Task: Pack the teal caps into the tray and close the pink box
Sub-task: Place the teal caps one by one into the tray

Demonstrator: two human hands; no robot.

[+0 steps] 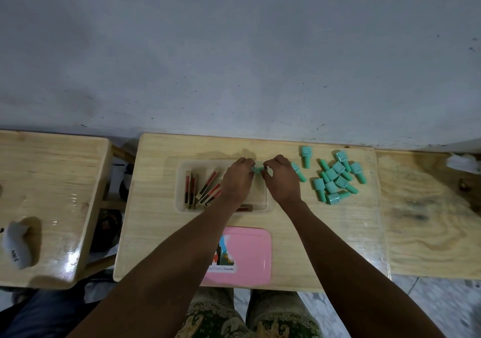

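Observation:
Both hands meet over the far right part of a clear tray [269, 202] in the middle of the wooden table. My left hand [238, 180] and my right hand [281, 178] each pinch one end of a single teal cap [257, 170] held between them. A heap of several teal caps [335, 178] lies on the table to the right of the tray, and one cap [306, 155] stands apart near the far edge. The pink box lid [244, 254] lies flat near the front edge, partly under my left forearm.
Several red-and-black sticks [205, 189] lie in the tray's left half. A second wooden table [46, 181] stands to the left with a grey cloth [17, 244] on it. A plywood board [426, 212] adjoins on the right. A wall rises right behind the table.

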